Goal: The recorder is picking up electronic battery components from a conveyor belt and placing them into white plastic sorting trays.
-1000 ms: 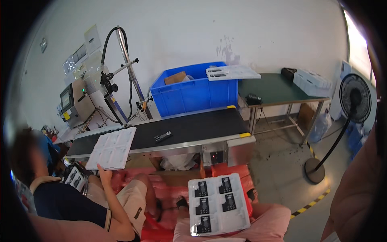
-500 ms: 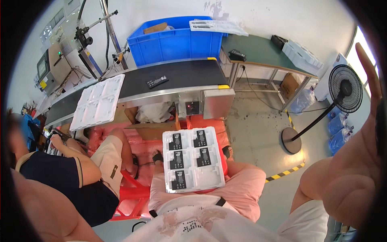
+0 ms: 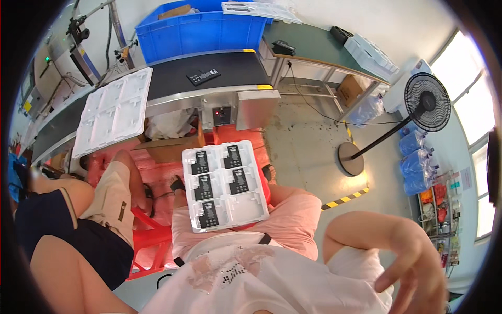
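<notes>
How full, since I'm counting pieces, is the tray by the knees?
Partly full: the tray holds five black pieces; its lower-right pocket is empty.

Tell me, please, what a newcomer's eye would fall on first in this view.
Probably the white tray at the person's lap, near the middle, with five flat black pieces in it and its near right pocket bare. The big blue bin behind the black conveyor belt at the top would likely come next. The standing fan at the right stands out too.
</notes>
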### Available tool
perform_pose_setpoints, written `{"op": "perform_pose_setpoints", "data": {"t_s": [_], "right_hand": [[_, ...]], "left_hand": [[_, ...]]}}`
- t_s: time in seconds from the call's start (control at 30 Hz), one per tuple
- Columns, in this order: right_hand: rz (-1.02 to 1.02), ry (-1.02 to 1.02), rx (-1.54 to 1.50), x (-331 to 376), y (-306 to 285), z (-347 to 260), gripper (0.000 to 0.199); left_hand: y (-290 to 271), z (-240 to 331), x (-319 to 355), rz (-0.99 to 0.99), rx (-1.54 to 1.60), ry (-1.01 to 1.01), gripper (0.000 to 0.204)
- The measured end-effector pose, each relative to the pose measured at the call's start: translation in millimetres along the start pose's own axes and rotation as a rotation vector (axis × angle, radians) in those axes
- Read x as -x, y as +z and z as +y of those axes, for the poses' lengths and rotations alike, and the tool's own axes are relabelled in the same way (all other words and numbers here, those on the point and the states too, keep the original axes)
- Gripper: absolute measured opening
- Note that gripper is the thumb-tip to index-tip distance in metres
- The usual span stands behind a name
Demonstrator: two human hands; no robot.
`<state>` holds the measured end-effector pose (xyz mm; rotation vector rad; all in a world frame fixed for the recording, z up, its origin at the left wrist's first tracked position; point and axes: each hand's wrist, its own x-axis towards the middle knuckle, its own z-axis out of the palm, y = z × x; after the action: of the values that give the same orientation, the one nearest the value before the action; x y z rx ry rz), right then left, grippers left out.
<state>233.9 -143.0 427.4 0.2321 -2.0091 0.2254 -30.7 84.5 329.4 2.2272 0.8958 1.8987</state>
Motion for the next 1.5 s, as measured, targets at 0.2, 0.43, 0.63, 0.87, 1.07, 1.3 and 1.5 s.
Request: {"op": "perform_pose_setpoints", "data": {"t_s": [0.2, 0.43, 0.63, 0.87, 1.07, 1.3, 1.5], "right_hand": [[-0.335, 0.178, -0.662, 74.2, -43.0, 52.5, 0.046], [0.495, 1.745, 0.948, 201.7, -134.2, 262.1, 0.071], [0.051, 2.271, 1.402, 235.4, -151.8, 326.3, 0.08], [0.787, 1.458, 1.296, 291.5, -187.8, 278.6, 0.044], [1.228, 1.23, 0.762, 242.0, -68.9, 181.1, 0.032], [0.922, 1.963, 0.179, 337.9, 81.8, 96.3, 0.03], [0.405, 1.966, 0.409, 381.6, 146.6, 83.9, 0.029]], "left_hand": [[12.6, -15.1, -1.7, 0.06, 0.111, -0.052, 0.043], [55.9, -34.1, -32.1, 0.043, 0.376, -0.061, 0.044], [43.9, -57.4, -36.4, 0.079, 0.425, -0.139, 0.046], [142.1, -117.4, 73.1, 0.023, 0.83, -1.162, 0.037], [182.7, -107.2, 53.8, -0.005, 0.978, -1.408, 0.044], [230.7, -120.4, 58.5, 0.043, 1.154, -1.214, 0.034], [207.7, -115.0, 61.8, 0.089, 1.186, -1.318, 0.036]]}}
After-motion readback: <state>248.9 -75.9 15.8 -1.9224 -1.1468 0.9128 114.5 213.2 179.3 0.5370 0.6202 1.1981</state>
